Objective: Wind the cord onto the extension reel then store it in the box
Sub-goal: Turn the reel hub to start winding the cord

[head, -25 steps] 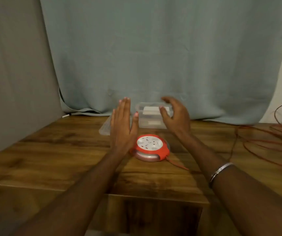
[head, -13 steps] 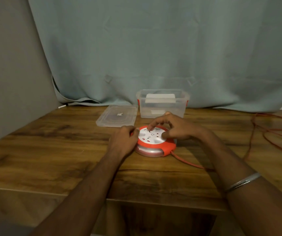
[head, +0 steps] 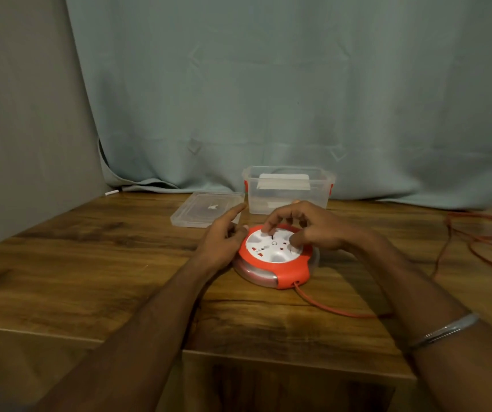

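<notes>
There is 1 extension reel [head: 276, 257], a round orange unit with a white socket face and a clear lower rim, lying flat on the wooden table [head: 90, 263], and 2 hands are on it. The left hand [head: 224, 236] sits against the reel's left edge, thumb touching the orange rim, its other fingers loosely curled and the index finger sticking out toward the lid; whether it truly clamps the reel cannot be told. The right hand [head: 307, 227] arches over the far right of the reel with fingers bent, their tips pressing down on the white face, 1 of them at a small dark knob. 1 orange cord [head: 328, 307] leaves the reel's near side, below the right hand, and runs rightward under that forearm to loose loops well right of both hands. Just beyond the right hand's knuckles stands 1 clear box [head: 287, 188] with red clips, open, with 1 white piece inside it. Its 1 clear lid [head: 206, 214] lies flat beyond the left hand, just left of the box. 1 metal bangle [head: 444, 331] circles the right forearm. Against the picture from 0.5 s before, the left index finger has lifted off and now points outward, and the right fingertips have spread wider across the face; reel, box and lid have not shifted.
</notes>
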`<state>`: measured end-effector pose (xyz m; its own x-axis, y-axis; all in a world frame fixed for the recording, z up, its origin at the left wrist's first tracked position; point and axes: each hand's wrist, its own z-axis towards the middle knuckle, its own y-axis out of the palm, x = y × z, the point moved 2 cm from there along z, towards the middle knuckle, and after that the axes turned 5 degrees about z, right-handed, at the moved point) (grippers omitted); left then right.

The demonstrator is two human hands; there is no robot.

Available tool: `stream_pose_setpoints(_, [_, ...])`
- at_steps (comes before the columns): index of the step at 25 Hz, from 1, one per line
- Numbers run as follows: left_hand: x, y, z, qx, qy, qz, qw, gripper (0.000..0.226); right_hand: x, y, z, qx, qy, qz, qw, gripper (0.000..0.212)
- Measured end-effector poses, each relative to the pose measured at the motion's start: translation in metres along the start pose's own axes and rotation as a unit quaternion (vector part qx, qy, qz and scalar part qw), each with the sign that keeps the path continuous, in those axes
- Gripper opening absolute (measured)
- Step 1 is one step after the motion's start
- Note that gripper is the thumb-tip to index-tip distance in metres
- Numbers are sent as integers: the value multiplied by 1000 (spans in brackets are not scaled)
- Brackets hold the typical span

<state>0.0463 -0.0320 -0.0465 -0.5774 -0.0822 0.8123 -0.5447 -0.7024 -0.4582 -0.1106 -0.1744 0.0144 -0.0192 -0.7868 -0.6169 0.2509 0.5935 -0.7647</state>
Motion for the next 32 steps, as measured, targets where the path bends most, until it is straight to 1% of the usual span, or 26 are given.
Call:
stream_pose_setpoints(3, [-3, -5, 3, 58, -7, -6, 998, 50, 1, -1, -2, 50, -12, -66, 997, 30])
stream_pose_setpoints(4, [-4, -5, 3, 74, -10, -2, 997, 49, 0, 0, -3, 64, -16, -109, 992, 31])
stream_pose_setpoints(6, [-2, -6, 2, 93, -12, 14, 995, 45, -2, 7, -3, 77, -14, -187, 979, 42])
stream_pose_setpoints(7, [-1, -6, 2, 100, -14, 22, 995, 42, -5, 10, -2, 82, -13, -199, 976, 47])
stream_pose_setpoints(9, [0, -7, 1, 107, -20, 23, 994, 37, -9, 17, -2, 101, -11, -187, 977, 49])
stream_pose_setpoints(11, [1, -8, 0, 95, -22, 4, 995, 37, -10, 19, -2, 130, -5, -174, 976, 48])
stream_pose_setpoints(14, [6, -7, -4, 61, -15, -25, 998, 52, -10, 21, -5, 160, 29, -154, 975, 46])
stream_pose_setpoints(15, [7, -6, -5, 52, -9, -24, 998, 53, -9, 24, -5, 165, 41, -150, 974, 45])
stream_pose_setpoints(18, [8, -3, -7, 37, 13, -11, 999, 46, -12, 33, -4, 193, 64, -161, 966, 53])
stream_pose_setpoints(20, [7, -2, -6, 23, 17, -6, 1000, 39, -16, 38, -1, 209, 61, -176, 960, 59])
stream_pose_setpoints(23, [7, -1, -6, 9, 24, -2, 1000, 32, -14, 43, 5, 224, 55, -191, 954, 60])
stream_pose_setpoints(24, [4, -1, -5, 10, 26, -5, 1000, 32, -11, 42, 6, 219, 42, -189, 956, 57])
stream_pose_setpoints(25, [2, -1, -2, 9, 26, -12, 1000, 32, -9, 38, 8, 203, 21, -183, 962, 50])
stream_pose_setpoints(26, [0, -1, 0, 10, 23, -21, 999, 31, -8, 30, 10, 179, -4, -163, 970, 36])
stream_pose_setpoints(27, [-2, -2, 3, 13, 18, -31, 999, 31, -7, 19, 11, 141, -27, -133, 981, 17])
stream_pose_setpoints(28, [-5, -2, 6, 18, 11, -42, 999, 31, -9, 9, 15, 89, -45, -113, 989, 10])
stream_pose_setpoints(29, [-7, -2, 9, 22, 4, -51, 998, 32, -12, -1, 19, 30, -42, -109, 993, 26])
stream_pose_setpoints(30, [-7, -3, 10, 23, -3, -57, 998, 33, -15, -8, 21, -29, -28, -109, 993, 37])
stream_pose_setpoints(31, [-6, -3, 10, 23, -9, -57, 998, 33, -15, -12, 24, -68, -12, -109, 992, 44])
stream_pose_setpoints(32, [-6, -3, 11, 22, -14, -54, 998, 34, -14, -14, 28, -86, -6, -107, 991, 47])
